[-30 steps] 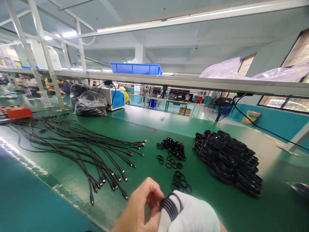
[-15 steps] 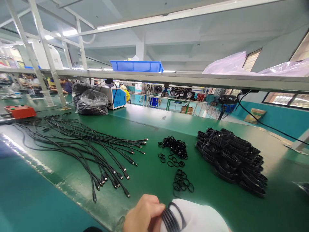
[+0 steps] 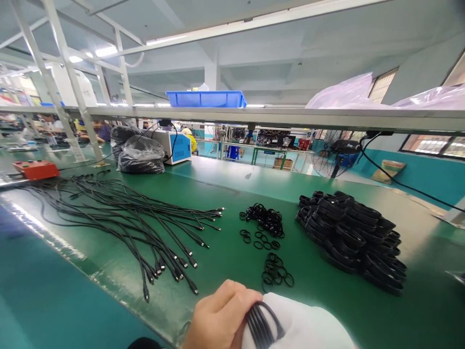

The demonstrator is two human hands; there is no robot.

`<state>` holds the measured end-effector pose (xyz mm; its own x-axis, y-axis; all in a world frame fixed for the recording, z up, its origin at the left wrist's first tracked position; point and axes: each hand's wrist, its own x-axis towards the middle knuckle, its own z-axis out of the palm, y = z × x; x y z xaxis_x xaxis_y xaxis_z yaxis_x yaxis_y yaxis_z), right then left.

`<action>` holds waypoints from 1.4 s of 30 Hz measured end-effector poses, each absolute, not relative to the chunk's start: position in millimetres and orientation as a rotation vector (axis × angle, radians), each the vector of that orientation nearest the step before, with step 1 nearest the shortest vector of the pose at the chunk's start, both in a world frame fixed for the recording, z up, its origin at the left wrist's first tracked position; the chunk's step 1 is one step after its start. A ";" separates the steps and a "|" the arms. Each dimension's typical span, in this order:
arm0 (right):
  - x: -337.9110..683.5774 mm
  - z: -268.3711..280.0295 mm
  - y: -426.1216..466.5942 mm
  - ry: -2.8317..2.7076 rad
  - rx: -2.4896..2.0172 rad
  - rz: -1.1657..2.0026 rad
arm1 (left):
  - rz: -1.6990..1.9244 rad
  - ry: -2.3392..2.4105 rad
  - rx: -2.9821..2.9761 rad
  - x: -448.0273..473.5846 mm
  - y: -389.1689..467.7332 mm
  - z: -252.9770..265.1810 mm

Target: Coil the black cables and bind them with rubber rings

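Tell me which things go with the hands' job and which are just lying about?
Likely the job:
left hand, right hand, black coil
loose cables, small rings, coiled bundles

Probably just lying about:
blue tray
orange box
lilac plastic

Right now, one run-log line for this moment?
left hand: gripping black loops | right hand: white-gloved, against loops | table left: black cables | ahead: black rings | right: coiled black bundles

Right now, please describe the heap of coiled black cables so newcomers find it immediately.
On the long green tabletop, look right of the small black rings. There sits the heap of coiled black cables: unlike the loosely spread black cables at left, these form stacked loops.
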<state>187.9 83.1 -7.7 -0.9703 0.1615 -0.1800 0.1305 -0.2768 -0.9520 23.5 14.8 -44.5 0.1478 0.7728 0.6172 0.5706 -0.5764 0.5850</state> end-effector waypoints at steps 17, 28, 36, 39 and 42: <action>189.0 -10.1 68.2 -1.665 -0.827 1.855 | 1.137 1.276 2.343 -3.5 23.2 -25.6; 142.2 -49.5 77.6 -1.511 -0.726 2.185 | 0.985 1.358 1.995 -4.3 31.0 -24.3; 139.9 -36.1 80.3 -1.510 -0.752 2.330 | 0.809 1.588 1.771 -4.9 36.8 -20.6; 142.1 -43.0 82.3 -1.487 -0.759 2.301 | 0.831 1.597 1.706 -5.3 41.5 -24.1; 141.7 -46.4 82.4 -1.472 -0.747 2.293 | 0.879 1.583 1.618 -4.4 43.1 -27.1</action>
<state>141.7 82.4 -46.4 -0.8141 0.5208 -0.2569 0.0165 -0.4214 -0.9067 -4.4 43.1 -27.1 0.0231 0.9997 -0.0028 0.5261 -0.0098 0.8504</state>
